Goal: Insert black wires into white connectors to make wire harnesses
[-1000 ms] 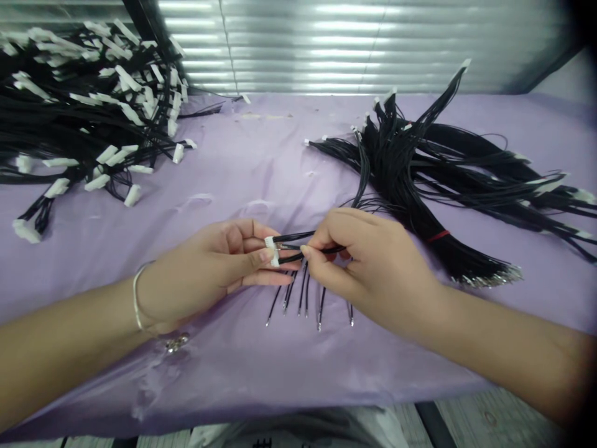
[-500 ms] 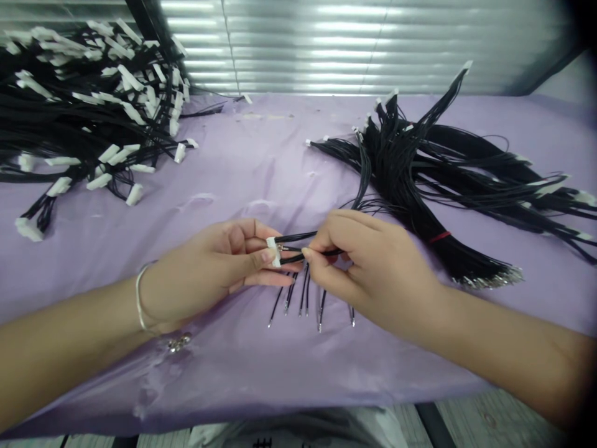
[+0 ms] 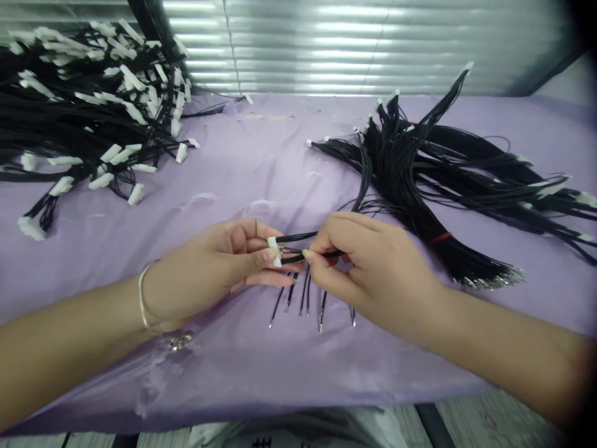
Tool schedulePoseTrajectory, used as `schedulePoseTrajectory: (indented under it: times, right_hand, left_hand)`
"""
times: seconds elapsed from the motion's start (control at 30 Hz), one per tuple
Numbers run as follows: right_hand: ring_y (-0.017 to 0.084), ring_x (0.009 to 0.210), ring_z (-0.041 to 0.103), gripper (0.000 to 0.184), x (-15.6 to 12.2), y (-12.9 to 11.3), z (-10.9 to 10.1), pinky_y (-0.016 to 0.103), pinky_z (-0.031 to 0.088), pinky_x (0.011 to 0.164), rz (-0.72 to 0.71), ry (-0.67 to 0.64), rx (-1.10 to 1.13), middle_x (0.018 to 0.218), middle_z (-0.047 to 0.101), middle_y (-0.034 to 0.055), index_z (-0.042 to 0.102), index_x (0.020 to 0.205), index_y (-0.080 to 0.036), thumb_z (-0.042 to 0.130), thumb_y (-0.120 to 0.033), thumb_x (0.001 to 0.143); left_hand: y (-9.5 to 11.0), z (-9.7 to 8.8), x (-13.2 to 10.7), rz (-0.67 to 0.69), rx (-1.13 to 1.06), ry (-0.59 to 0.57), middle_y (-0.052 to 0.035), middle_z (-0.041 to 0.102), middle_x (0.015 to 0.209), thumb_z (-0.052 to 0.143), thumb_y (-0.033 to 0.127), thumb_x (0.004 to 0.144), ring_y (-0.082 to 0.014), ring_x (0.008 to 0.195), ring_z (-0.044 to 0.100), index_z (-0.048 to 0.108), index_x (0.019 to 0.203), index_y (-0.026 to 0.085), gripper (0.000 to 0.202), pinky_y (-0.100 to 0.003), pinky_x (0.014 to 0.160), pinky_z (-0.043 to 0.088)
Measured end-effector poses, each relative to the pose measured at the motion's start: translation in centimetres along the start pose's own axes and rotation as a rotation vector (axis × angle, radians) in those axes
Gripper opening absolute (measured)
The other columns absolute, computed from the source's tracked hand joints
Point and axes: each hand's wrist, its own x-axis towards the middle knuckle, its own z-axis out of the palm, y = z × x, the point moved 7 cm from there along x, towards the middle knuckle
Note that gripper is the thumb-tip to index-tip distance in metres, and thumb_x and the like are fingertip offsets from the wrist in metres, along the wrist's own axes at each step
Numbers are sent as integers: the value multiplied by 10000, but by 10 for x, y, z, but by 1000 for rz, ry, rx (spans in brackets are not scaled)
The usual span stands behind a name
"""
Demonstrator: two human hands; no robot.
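Between the thumb and fingers of my left hand [image 3: 224, 258] is a small white connector housing [image 3: 275, 252]. Black wires [image 3: 296, 237] run from its upper and lower ends toward the right. My right hand [image 3: 368, 261] pinches thin black wires [image 3: 293, 250] by its thumb and fingertips, with their metal tips close to the middle of the housing; whether a tip is inside it I cannot tell. Several loose wire ends [image 3: 303, 298] with metal terminals hang or lie below my right fingers on the purple cloth.
A big heap of black cables with white connectors [image 3: 112, 152] lies at the left. On the right are wire bundles [image 3: 392, 155], one tied with a red band [image 3: 441, 238] and ending in bare metal terminals [image 3: 494, 278]. Purple cloth [image 3: 233, 373] covers the table; blinds [image 3: 303, 50] stand behind.
Both hands keep nearly the same place and hold. The wire tips at the housing's middle have shifted slightly; the whole view has moved a few pixels.
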Motion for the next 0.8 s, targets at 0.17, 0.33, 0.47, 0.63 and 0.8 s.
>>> schedulePoseTrajectory:
  times: [0.17, 0.33, 0.47, 0.63, 0.8]
  right_hand:
    - [133, 638, 511, 130, 0, 1, -2, 269, 381, 572, 23, 21, -32, 664, 561, 11, 497, 672, -206, 519, -154, 788]
    - [132, 648, 515, 115, 1, 0, -1, 270, 382, 579, 17, 17, -30, 671, 563, 10, 504, 692, -201, 516, -167, 801]
    - [133, 642, 509, 125, 1, -1, -3, 272, 377, 577, 12, 36, -52, 662, 560, 8, 500, 682, -201, 510, -168, 802]
    - [129, 638, 504, 122, 1, -1, -2, 268, 377, 577, 15, 32, -53, 658, 556, 9, 501, 678, -194, 522, -155, 791]
    - [120, 634, 502, 115, 1, -4, -1, 251, 377, 576, -35, 54, -34, 643, 548, -3, 516, 688, -183, 534, -152, 797]
  left_hand:
    - [0, -1, -1, -11, -11, 21, -6, 692, 828, 612, 101, 817, -119, 780, 671, 609, 829, 157, 58, -221, 749, 564]
    - [1, -1, -1, -14, 15, 52, -3, 687, 805, 593, 75, 820, -121, 763, 677, 608, 823, 152, 79, -214, 737, 566]
    - [2, 1, -1, -8, 27, 45, -9, 692, 839, 578, 86, 836, -125, 786, 680, 594, 841, 154, 70, -217, 745, 565]
    - [1, 0, 0, 15, 25, 27, -9, 686, 843, 580, 93, 842, -118, 804, 671, 582, 851, 146, 54, -210, 749, 564]
    - [1, 1, -1, 13, 21, 9, -10, 684, 845, 577, 90, 847, -108, 798, 671, 578, 872, 139, 55, -201, 746, 568]
